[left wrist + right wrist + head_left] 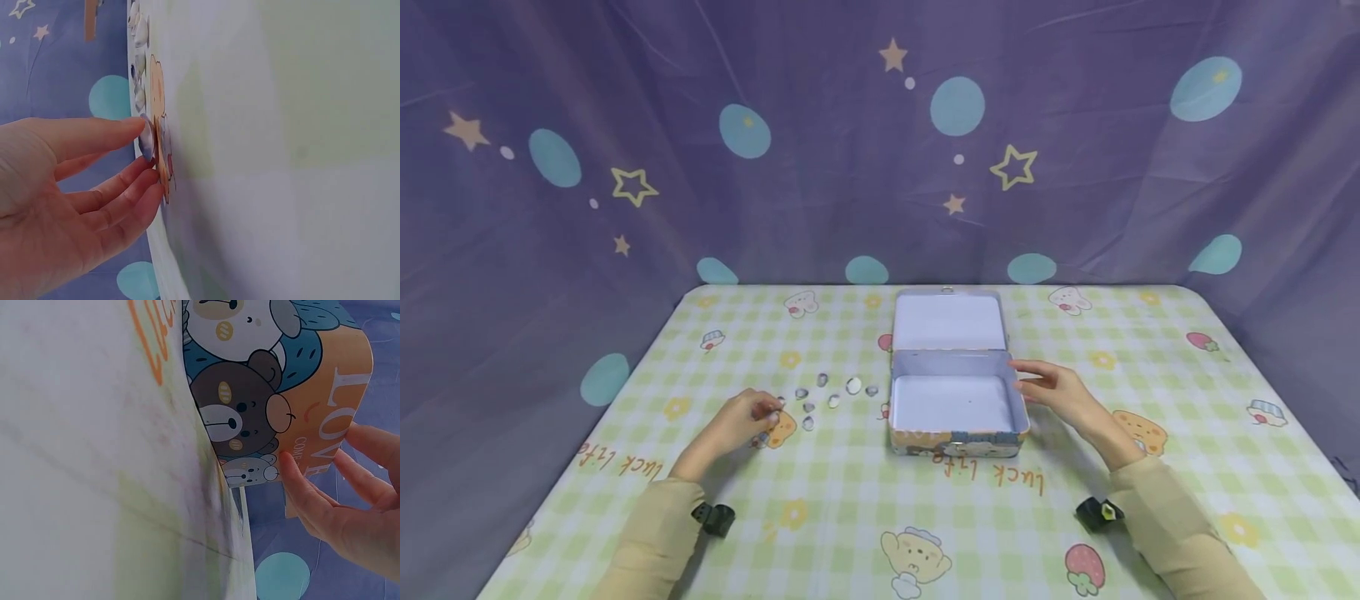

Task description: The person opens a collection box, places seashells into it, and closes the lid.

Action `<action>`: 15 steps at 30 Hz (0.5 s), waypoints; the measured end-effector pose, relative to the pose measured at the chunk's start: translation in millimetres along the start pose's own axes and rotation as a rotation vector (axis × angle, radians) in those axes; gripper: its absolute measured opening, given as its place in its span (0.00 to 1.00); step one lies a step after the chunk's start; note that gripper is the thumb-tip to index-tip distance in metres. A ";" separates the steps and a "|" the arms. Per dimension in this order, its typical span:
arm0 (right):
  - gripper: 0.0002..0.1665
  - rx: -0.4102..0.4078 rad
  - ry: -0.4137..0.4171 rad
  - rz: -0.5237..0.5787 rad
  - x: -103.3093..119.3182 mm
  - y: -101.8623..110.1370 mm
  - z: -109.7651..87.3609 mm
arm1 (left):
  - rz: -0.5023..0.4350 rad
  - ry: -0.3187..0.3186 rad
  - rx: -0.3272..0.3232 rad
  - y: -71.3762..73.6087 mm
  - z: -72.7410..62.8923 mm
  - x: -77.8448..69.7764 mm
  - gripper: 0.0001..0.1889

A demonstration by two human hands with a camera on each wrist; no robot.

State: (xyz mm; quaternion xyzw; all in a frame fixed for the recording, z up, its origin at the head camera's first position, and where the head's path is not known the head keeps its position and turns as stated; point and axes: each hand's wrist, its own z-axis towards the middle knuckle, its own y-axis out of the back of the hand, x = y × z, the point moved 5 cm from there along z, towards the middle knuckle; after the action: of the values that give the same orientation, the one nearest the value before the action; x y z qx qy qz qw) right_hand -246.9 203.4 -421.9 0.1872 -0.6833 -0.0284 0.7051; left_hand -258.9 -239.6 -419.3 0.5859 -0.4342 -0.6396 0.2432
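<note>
Thumb and fingertips of the left hand [734, 422] are closing in a pinch around a small clear gem [147, 140] just above or at the patterned surface [827, 517], while the other loose gems [853, 386] are lying scattered between that hand and the tin box [917, 443]. The right hand [1063, 398] is holding nothing in its grasp, its spread, slightly bent fingers touching the box's right side. The box is sitting right of the gems, its hinged lid [947, 321] standing open at the far edge.
</note>
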 end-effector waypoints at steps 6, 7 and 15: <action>0.30 0.008 0.007 0.012 0.7 -0.4 -0.1 | 0.019 -0.010 0.008 -1.3 1.1 1.0 0.10; 0.30 0.007 0.005 0.014 0.6 -0.4 -0.1 | 0.021 -0.011 0.010 -1.4 1.4 0.9 0.10; 0.30 0.001 -0.001 0.016 -1.0 -0.2 0.0 | 0.048 0.007 0.030 -3.7 3.0 2.5 0.07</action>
State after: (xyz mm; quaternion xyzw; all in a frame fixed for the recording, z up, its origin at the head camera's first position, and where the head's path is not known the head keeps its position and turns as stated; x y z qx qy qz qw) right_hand -246.8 203.6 -422.9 0.1821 -0.6853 -0.0226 0.7048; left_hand -261.6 -238.9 -423.9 0.5813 -0.4566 -0.6248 0.2513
